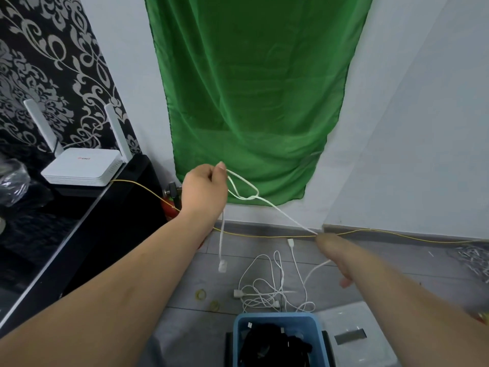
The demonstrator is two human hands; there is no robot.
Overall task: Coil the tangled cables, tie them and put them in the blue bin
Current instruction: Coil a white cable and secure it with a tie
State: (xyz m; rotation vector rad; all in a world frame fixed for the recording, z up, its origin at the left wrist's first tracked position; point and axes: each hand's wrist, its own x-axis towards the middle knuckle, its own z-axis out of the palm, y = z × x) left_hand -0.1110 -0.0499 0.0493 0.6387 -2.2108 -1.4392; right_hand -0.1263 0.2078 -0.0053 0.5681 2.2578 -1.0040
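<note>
Left grip (205,189) is pinching the white cable (285,216) at a small loop, raised in front of the green cloth (248,102), with one plug end (222,266) dangling below it. Right grip (334,258) is sitting lower and further right, holding the same cable taut; blur is hiding how its fingers are lying. Cable's long axis is running diagonally, upper left down to lower right, between the grips. Its remainder is lying tangled on the floor (227,300), just beyond the blue bin (238,323), with the right grip nearer it. Judging: coiling is barely starting; next wrap is needing slack drawn leftward to the loop.
</note>
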